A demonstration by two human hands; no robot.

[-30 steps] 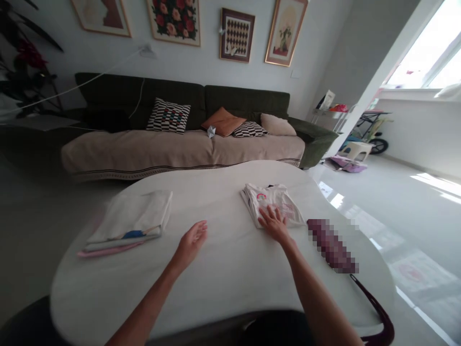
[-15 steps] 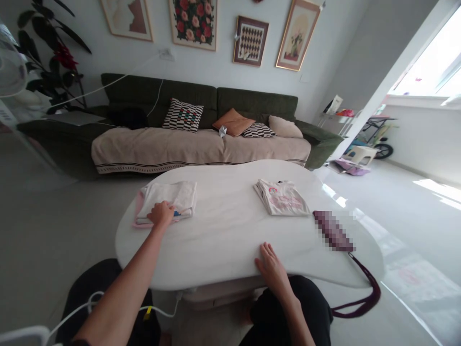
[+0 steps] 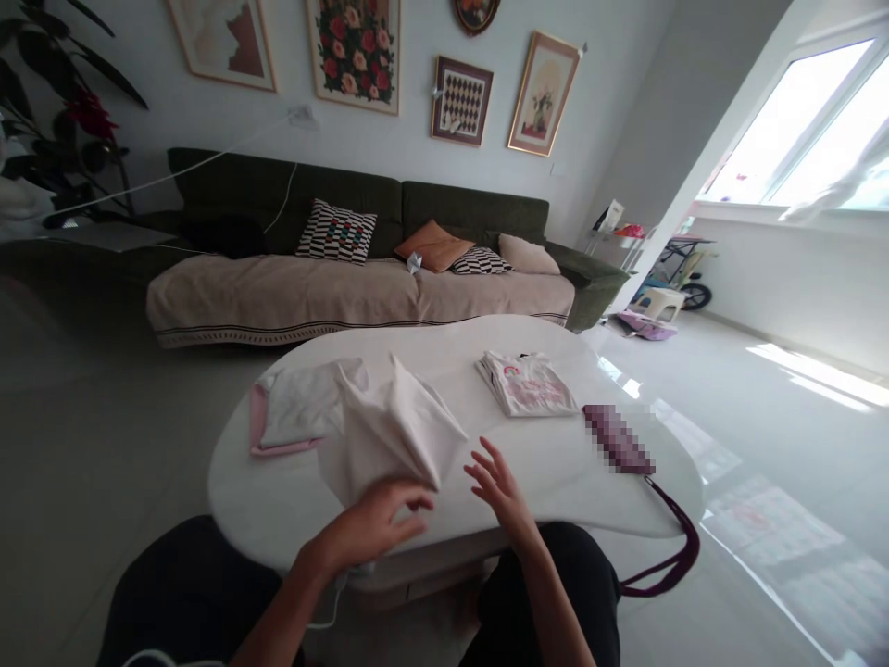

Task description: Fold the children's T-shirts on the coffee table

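My left hand point(image 3: 381, 524) is over the near edge of the table, its thumb and fingers apart. A crumpled white garment point(image 3: 395, 426) rises in peaks just beyond it, its lower edge meeting the fingers. Farther right, my right hand point(image 3: 501, 486) is raised above the tabletop, fingers spread, holding nothing. At the table's left side lies a folded white garment point(image 3: 298, 408) on top of a pink one point(image 3: 258, 421). Another folded pile, a white shirt with a pink print point(image 3: 534, 384), lies toward the right, beyond my right hand.
The white, rounded table point(image 3: 278, 519) carries all the clothes. A purple pouch point(image 3: 618, 440) lies near its right edge, its strap point(image 3: 684, 556) hanging over. Behind stands a green sofa point(image 3: 472, 204) with cushions. My knees are under the near edge, and a white cable point(image 3: 337, 607) hangs there.
The white garment has come off the left pile toward the middle, with my left hand moving right and nearer. My right hand has lifted off the table. The view has shifted right.
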